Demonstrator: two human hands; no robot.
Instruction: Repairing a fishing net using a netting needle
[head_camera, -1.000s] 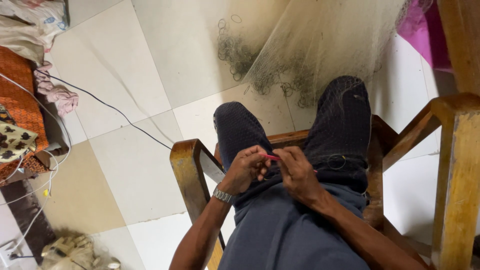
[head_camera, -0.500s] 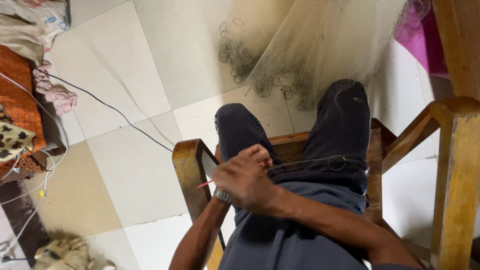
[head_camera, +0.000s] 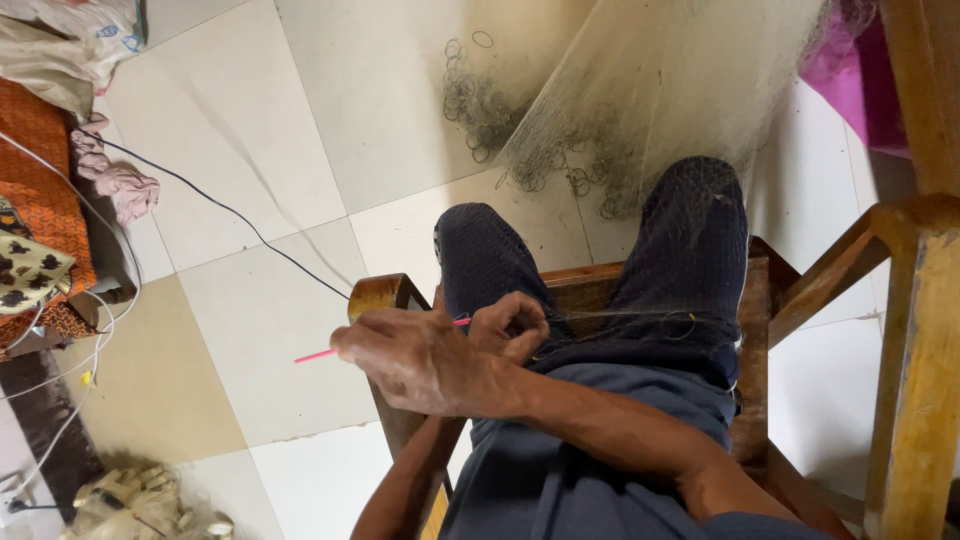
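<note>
We look down on a seated person in dark trousers on a wooden chair (head_camera: 385, 295), with both hands together over the left thigh, near the chair's front left corner.

The right hand (head_camera: 420, 360) reaches across the body, fingers curled shut. A thin pink netting needle (head_camera: 330, 352) sticks out from under it, its tip pointing left past the chair's edge over the tiled floor (head_camera: 260, 310); a short pink length shows again between the two hands. We judge the needle to be clamped in this hand, though the fingertips themselves are hidden.

The left hand (head_camera: 510, 328) lies just behind the right, fingers bent and pinched together on fine thread (head_camera: 620, 315). That thread runs taut to the right across both thighs towards the chair's right side.

A pale fishing net (head_camera: 650, 100) hangs from the upper frame, drapes over the right knee and gathers on the floor ahead of the chair, its dark ringed edge (head_camera: 480, 100) bunched on the tiles.

At the floor's left edge lie orange patterned cloth (head_camera: 35, 170), a pink rag (head_camera: 125, 185), and a dark cable (head_camera: 230, 212) that runs towards the chair. A second wooden frame (head_camera: 920, 330) stands at the right edge.
</note>
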